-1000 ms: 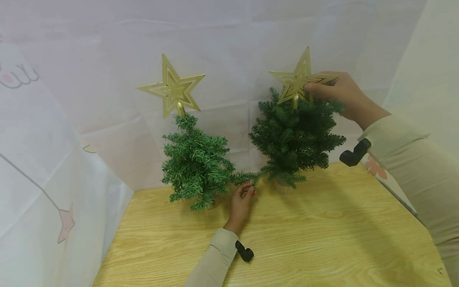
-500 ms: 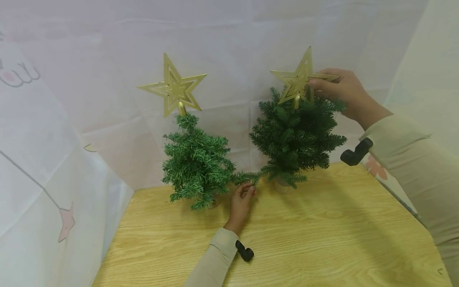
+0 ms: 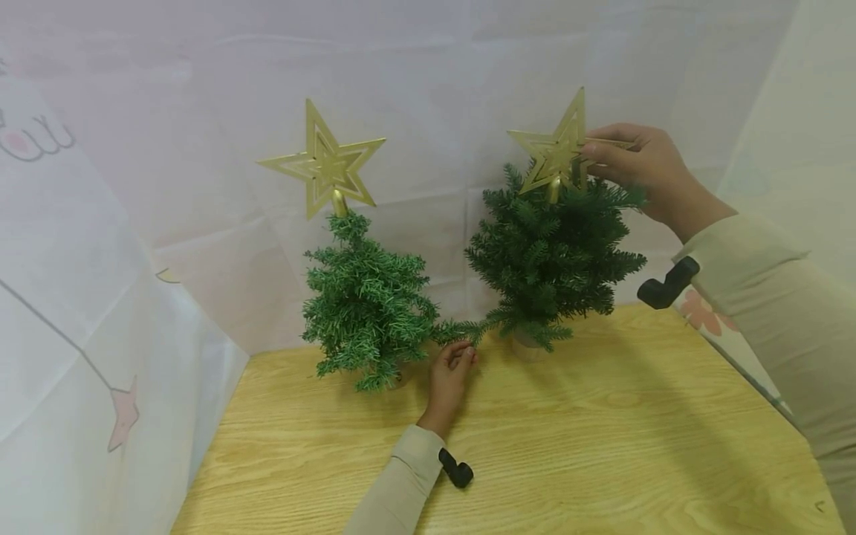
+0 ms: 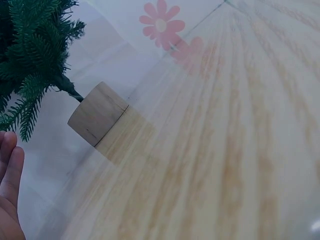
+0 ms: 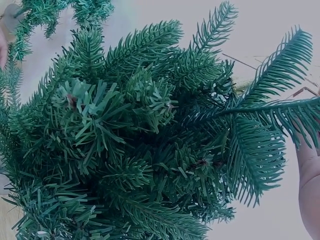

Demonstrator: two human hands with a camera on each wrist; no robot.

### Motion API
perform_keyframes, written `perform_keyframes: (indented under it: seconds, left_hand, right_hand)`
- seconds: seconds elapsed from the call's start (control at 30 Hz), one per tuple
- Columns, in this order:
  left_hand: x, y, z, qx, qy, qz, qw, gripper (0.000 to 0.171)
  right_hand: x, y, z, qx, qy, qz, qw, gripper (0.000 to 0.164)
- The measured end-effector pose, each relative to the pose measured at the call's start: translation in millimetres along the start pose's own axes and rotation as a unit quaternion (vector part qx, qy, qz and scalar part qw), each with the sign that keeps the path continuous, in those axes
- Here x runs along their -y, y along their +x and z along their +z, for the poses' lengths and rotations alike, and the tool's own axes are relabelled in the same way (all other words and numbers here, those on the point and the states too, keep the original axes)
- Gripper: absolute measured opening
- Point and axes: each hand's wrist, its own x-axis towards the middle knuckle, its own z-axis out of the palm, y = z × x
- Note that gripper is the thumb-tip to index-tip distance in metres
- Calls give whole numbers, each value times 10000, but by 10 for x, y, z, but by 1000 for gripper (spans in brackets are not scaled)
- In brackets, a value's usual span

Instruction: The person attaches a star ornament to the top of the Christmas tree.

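Note:
My right hand [image 3: 652, 171] pinches the right-hand point of a gold star tree topper [image 3: 560, 157] between thumb and fingers. That star stands at the top of the darker small artificial Christmas tree [image 3: 545, 260]. In the right wrist view, green needle branches [image 5: 145, 120] fill most of the picture and partly cover the hand [image 5: 311, 190]. Low between the two trees, my left hand [image 3: 449, 379] has loosely bent fingers and holds nothing visible. Its fingertips are right by the lower branches [image 3: 458, 332]. A second gold star [image 3: 328, 167] tops the lighter green tree [image 3: 364, 305] on the left.
Both trees stand at the back of a wood-grain table [image 3: 575, 446], close to a pale cloth backdrop [image 3: 428, 96]. A round wooden base [image 4: 97, 114] carries the darker tree. Cloth with printed flowers [image 4: 161, 25] hangs past the table's right edge.
The right hand has shifted slightly to the right, and the star it pinches has moved a little that way with it. The left hand and the left tree stay where they were.

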Motion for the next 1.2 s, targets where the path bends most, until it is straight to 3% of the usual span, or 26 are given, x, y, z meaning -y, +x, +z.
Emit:
perform_keyframes:
  seconds: [0.47,0.6,0.83,1.07,1.2]
  left_hand:
    - [12,12,7,94,-60,-30,9999,26]
    - [32,3,-3,182,46,-66,9998,27]
    - [290,142,-45,-121,208,34,9997,36]
    - [201,149,-33,-120,511,-278,9982,40]
    - [173,126,-36,159,590,-448,9971,46]
  right_hand:
    - [74,-16,-65,-298,-371,-486,9977,28]
    - [90,-28,-80,-324,-116,-574,9978,31]
    - [189,-72,-56,-725,93,-1079,9915,36]
    - [254,-113,-65,-929,-292,-1450,9846,33]
    - [307,-123,-38,-1030,46,-1638,9811,31]
